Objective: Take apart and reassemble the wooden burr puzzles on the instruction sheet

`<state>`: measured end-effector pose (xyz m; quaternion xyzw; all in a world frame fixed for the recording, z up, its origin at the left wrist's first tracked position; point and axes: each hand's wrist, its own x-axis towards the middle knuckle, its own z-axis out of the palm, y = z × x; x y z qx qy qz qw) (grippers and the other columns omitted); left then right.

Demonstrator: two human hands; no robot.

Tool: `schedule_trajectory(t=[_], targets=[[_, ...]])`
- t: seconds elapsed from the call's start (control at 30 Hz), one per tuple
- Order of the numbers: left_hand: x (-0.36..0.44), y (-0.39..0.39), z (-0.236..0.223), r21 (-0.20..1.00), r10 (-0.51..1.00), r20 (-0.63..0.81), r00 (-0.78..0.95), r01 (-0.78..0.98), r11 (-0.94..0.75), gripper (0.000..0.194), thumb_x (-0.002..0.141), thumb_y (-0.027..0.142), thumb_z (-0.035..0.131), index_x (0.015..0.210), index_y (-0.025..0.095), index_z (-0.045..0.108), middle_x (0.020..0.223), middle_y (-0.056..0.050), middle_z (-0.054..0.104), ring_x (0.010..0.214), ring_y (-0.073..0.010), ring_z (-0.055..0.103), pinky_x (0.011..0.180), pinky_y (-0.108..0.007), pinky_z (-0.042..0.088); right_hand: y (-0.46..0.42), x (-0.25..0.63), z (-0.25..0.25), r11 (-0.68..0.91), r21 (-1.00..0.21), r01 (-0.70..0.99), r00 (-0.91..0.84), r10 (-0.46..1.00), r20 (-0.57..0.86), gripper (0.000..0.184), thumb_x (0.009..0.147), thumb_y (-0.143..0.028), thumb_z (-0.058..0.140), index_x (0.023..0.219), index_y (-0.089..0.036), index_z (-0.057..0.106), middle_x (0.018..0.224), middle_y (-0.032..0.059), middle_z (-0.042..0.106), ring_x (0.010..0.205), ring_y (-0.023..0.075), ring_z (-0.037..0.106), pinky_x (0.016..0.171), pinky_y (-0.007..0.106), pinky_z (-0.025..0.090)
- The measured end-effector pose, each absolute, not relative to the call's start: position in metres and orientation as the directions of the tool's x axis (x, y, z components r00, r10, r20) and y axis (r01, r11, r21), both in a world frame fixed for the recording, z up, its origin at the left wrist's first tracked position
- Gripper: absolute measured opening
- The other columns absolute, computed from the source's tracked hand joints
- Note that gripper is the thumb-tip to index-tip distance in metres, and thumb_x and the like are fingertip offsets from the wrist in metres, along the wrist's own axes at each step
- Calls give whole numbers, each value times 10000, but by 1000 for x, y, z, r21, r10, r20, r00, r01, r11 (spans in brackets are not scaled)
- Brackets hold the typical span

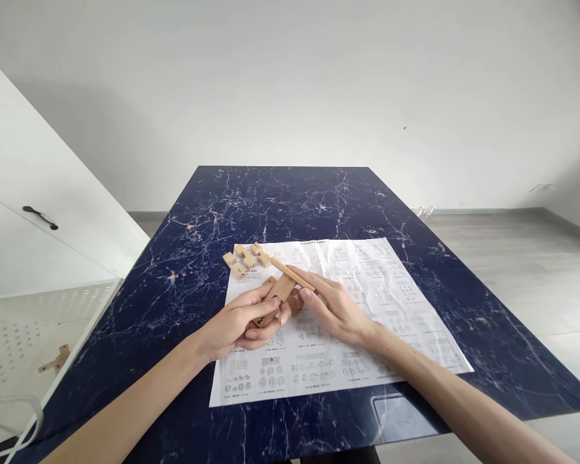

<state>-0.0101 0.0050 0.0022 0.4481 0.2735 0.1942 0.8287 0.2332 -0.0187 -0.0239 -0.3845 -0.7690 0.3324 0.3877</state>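
Above a printed sheet of diagrams [415, 322], both hands meet at a set of wooden puzzle pieces [284, 287] fitted partly together. My left hand [249, 320] is closed around the lower left end of these pieces, its thumb on top. My right hand [332, 304] grips a long flat wooden bar at the upper right side, thumb below and fingers along its far side. Part of the joint is hidden by the fingers. Several loose notched wooden pieces [245, 258] lie at the sheet's upper left corner, just beyond my left hand.
The sheet lies on a dark blue marbled table [280, 203]. A white cabinet [38, 161] with a black handle [40, 218] stands to the left. Below it, another wooden piece [55, 359] rests on a white perforated surface [19, 335], near a white cable [36, 412].
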Motion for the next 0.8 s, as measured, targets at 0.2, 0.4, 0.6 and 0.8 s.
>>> schedule_trajectory(t=[0.2,0.4,0.6,0.8], targets=[[-11,6,3,857,556,-278,783,-59,511,224,1071,379,625,1068,155,631,875,-6,580,431,0,254,349,-184,177,-18,235,-24,534,-768,354,-411,827,385,512,1157,-384,419,1637,-218,483,1222,132,743,962,249,721,830,423,610],[-8,6,-1,850,589,-278,759,-92,519,242,1082,381,611,1020,148,632,781,27,530,428,-7,242,351,-170,179,-20,228,-27,549,-753,363,-397,822,408,519,1167,-358,384,1663,-211,423,1121,105,733,911,225,717,836,408,607],[-8,7,-3,845,574,-270,773,-96,526,211,1085,361,603,1062,154,637,830,18,547,432,-3,243,350,-167,179,-18,230,-27,561,-756,338,-416,809,415,504,1162,-352,411,1650,-228,450,1194,109,739,962,226,722,840,401,611],[-10,7,-2,855,542,-288,790,-43,518,290,1092,411,586,978,150,638,654,66,409,438,-31,197,358,-174,173,-18,234,-25,553,-772,314,-442,804,397,481,1163,-335,405,1625,-230,488,1143,89,758,996,231,732,887,414,612]])
